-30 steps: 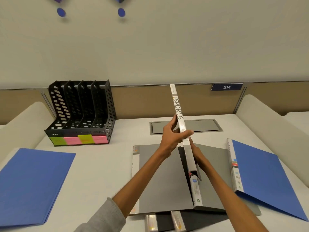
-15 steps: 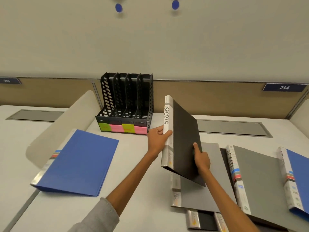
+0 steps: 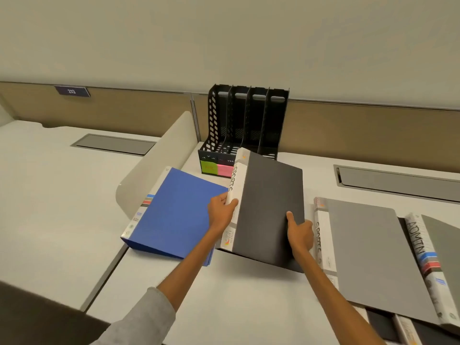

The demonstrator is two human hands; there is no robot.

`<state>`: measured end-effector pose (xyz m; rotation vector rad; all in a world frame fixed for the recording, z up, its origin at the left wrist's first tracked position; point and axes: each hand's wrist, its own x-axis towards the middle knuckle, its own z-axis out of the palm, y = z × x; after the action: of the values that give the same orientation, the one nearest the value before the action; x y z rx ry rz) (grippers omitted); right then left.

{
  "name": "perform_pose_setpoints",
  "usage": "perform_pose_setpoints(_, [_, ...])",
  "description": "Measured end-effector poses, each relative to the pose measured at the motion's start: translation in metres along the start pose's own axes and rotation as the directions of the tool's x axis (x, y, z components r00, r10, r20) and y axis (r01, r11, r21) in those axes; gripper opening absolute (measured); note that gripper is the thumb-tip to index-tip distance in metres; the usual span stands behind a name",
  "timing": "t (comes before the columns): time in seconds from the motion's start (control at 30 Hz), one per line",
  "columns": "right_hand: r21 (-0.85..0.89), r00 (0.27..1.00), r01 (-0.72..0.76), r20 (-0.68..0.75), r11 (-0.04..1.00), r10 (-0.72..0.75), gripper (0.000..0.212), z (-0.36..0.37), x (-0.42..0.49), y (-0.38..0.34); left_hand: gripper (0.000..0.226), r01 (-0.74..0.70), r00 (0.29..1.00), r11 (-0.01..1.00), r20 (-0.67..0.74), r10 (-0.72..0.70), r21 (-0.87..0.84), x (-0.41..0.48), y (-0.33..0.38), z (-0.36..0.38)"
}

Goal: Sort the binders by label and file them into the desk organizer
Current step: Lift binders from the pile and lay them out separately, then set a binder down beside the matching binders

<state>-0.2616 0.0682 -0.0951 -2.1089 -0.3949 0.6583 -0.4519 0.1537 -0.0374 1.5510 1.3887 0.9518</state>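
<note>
A blue binder [image 3: 174, 210] is seen flat at centre left. Just right of it, the left hand [image 3: 221, 212] is wrapped round the white spine of the black SPORTS binder [image 3: 268, 207], which is held tilted at frame centre, just below the desk organizer [image 3: 246, 125]. Its right cover edge is pinched by the right hand [image 3: 300, 235]. The binder is judged stiff, light and smooth, best taken by spine and edge
</note>
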Motion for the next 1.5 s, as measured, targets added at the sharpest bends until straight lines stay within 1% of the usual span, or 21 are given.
perform_pose_setpoints(0.17, [-0.006, 0.999, 0.045, -0.014, 0.999, -0.045, 0.073, 0.04, -0.033, 0.002, 0.025, 0.039, 0.997, 0.999, -0.062, -0.037, 0.025, 0.006, -0.043, -0.034])
perform_pose_setpoints(0.33, [-0.006, 0.995, 0.098, 0.029, 0.995, -0.098, 0.073, 0.065, -0.051, 0.011, 0.027, 0.062, 0.998, 0.995, -0.02, -0.06, 0.075, 0.009, -0.073, -0.052])
perform_pose_setpoints(0.37, [-0.037, 0.992, 0.115, 0.049, 0.993, -0.114, 0.075, 0.068, -0.053, 0.012, 0.031, 0.064, 0.998, 0.993, -0.011, -0.064, 0.096, 0.01, -0.077, -0.054])
perform_pose_setpoints(0.4, [-0.113, 0.99, 0.132, 0.069, 0.985, -0.125, 0.079, 0.071, -0.053, 0.013, 0.036, 0.072, 0.997, 0.99, 0.003, -0.073, 0.123, 0.01, -0.08, -0.056])
perform_pose_setpoints(0.47, [-0.315, 0.986, 0.161, 0.097, 0.935, -0.137, 0.085, 0.076, -0.055, 0.013, 0.046, 0.082, 0.995, 0.979, 0.045, -0.092, 0.186, 0.009, -0.086, -0.059])
perform_pose_setpoints(0.53, [-0.44, 0.981, 0.19, 0.113, 0.878, -0.155, 0.093, 0.078, -0.058, 0.016, 0.053, 0.064, 0.991, 0.961, 0.1, -0.094, 0.268, 0.007, -0.092, -0.059])
perform_pose_setpoints(0.63, [-0.509, 0.963, 0.268, 0.151, 0.818, -0.221, 0.106, 0.078, -0.061, 0.026, 0.062, 0.027, 0.987, 0.912, 0.136, -0.091, 0.41, 0.001, -0.099, -0.055])
perform_pose_setpoints(0.67, [-0.519, 0.955, 0.295, 0.171, 0.802, -0.241, 0.105, 0.077, -0.061, 0.029, 0.062, 0.016, 0.988, 0.904, 0.133, -0.08, 0.427, 0.0, -0.101, -0.053])
perform_pose_setpoints(0.8, [-0.567, 0.938, 0.345, 0.23, 0.748, -0.259, 0.09, 0.073, -0.059, 0.035, 0.062, 0.005, 0.99, 0.898, 0.126, -0.067, 0.44, -0.003, -0.105, -0.047])
perform_pose_setpoints(1.0, [-0.566, 0.93, 0.363, 0.264, 0.741, -0.253, 0.086, 0.073, -0.057, 0.032, 0.058, 0.012, 0.996, 0.884, 0.075, -0.053, 0.467, -0.004, -0.106, -0.04])
perform_pose_setpoints(1.13, [-0.495, 0.926, 0.374, 0.25, 0.785, -0.283, 0.078, 0.066, -0.053, 0.031, 0.054, -0.02, 0.999, 0.876, 0.04, 0.0, 0.483, -0.008, -0.098, -0.029])
perform_pose_setpoints(1.23, [-0.379, 0.907, 0.42, 0.188, 0.824, -0.376, 0.065, 0.057, -0.048, 0.028, 0.049, -0.049, 0.999, 0.897, 0.04, 0.035, 0.44, -0.012, -0.088, -0.016])
perform_pose_setpoints(1.3, [-0.305, 0.885, 0.465, 0.128, 0.831, -0.448, 0.054, 0.046, -0.044, 0.024, 0.044, -0.056, 0.998, 0.924, 0.036, 0.046, 0.378, -0.015, -0.08, -0.005])
perform_pose_setpoints(1.37, [-0.259, 0.865, 0.495, 0.057, 0.829, -0.499, 0.045, 0.032, -0.038, 0.021, 0.038, -0.097, 0.994, 0.942, 0.071, 0.078, 0.322, -0.019, -0.073, 0.008])
perform_pose_setpoints(1.43, [-0.24, 0.854, 0.501, -0.022, 0.831, -0.521, 0.039, 0.014, -0.031, 0.021, 0.034, -0.124, 0.988, 0.957, 0.122, 0.094, 0.261, -0.025, -0.062, 0.025])
perform_pose_setpoints(1.5, [-0.235, 0.859, 0.475, -0.083, 0.848, -0.504, 0.036, -0.007, -0.022, 0.023, 0.032, -0.132, 0.982, 0.964, 0.166, 0.095, 0.232, -0.032, -0.05, 0.046])
